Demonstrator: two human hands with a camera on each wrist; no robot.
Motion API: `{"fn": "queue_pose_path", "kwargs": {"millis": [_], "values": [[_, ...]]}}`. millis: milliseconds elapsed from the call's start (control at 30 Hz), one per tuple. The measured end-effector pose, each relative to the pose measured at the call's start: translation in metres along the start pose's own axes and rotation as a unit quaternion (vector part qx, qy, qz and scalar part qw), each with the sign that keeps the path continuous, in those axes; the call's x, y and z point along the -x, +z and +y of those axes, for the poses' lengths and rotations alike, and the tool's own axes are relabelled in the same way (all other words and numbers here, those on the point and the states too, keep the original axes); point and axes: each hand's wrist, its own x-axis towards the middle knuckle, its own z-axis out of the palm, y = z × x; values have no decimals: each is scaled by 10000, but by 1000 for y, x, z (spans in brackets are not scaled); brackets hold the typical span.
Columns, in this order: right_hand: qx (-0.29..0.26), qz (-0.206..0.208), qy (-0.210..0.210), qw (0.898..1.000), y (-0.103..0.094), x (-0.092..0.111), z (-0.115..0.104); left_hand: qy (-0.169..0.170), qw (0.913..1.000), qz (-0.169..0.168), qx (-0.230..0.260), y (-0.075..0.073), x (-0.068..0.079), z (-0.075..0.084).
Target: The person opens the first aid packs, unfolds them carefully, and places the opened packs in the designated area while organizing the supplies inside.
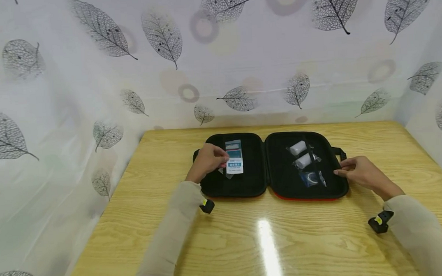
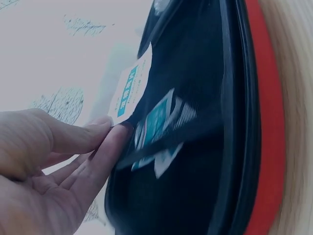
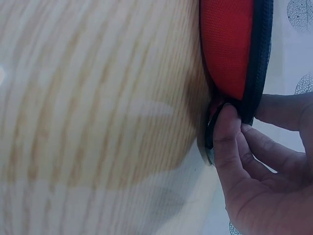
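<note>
A black-lined zip case (image 1: pixel 253 180) with a red outer shell (image 3: pixel 227 44) lies spread flat on the table. Over its left half, my left hand (image 1: pixel 207 160) pinches a small white-and-teal paper packet (image 1: pixel 235 166) between thumb and fingers. In the left wrist view, more teal-and-white packets (image 2: pixel 155 120) sit behind a dark strap (image 2: pixel 171 139) in that half. My right hand (image 1: pixel 363 173) pinches the rim at the case's right end, near the black handle (image 1: pixel 339 152); the right wrist view shows thumb and fingers on either side of the edge.
In the case's right half, two white wrapped rolls (image 1: pixel 298 148) and a blue packet (image 1: pixel 309 178) lie under a black strap (image 1: pixel 311 154). The wooden table (image 1: pixel 225 236) extends toward me. A leaf-print sheet (image 1: pixel 240 63) hangs behind its back edge.
</note>
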Motion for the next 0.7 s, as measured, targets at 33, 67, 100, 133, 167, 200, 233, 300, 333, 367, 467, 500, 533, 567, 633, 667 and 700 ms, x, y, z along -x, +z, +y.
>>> {"fn": "queue_pose_path", "kwargs": {"millis": [33,67,100,133,167,200,233,300,333,367,467,500,533,567,633,667,700], "values": [[3,-8,11,10000,0,0,0,-1,10000,47,-36,-3,1,-2],[7,-10,17,10000,0,0,0,-20,9999,92,-75,-6,3,-4],[10,-15,22,10000,0,0,0,-44,9998,132,-104,-9,4,-6],[18,-20,33,10000,-1,0,0,-35,9997,163,-161,-12,6,-9],[28,-22,37,10000,-1,0,0,-27,9995,194,-228,-15,7,-11],[34,-28,39,10000,-1,0,0,-36,9994,213,-273,-18,9,-13],[36,-30,44,10000,-1,0,0,-50,9993,227,-291,-20,10,-14],[45,-25,54,10000,-1,1,0,-64,9988,233,-422,-25,14,-17],[41,-24,56,10000,-1,1,0,-76,9985,242,-478,-27,15,-17],[35,-20,49,10000,-1,1,0,-110,9981,260,-541,-28,17,-18],[15,-15,12,10000,-1,1,0,-201,9964,288,-777,-31,21,-19],[4,-18,-3,10000,-1,2,-1,-231,9958,293,-832,-32,22,-20],[-9,-22,-18,10000,-1,2,-1,-265,9952,299,-898,-33,23,-21],[-15,-24,-31,10000,-1,2,-1,-287,9944,298,-971,-34,24,-22],[-31,-28,-47,10000,-1,2,-2,-297,9929,289,-1113,-35,26,-23],[-29,-23,-49,10000,-1,2,-2,-305,9926,278,-1143,-35,27,-24],[-22,-14,-57,10000,-1,3,-3,-310,9924,266,-1163,-36,28,-24]]}}
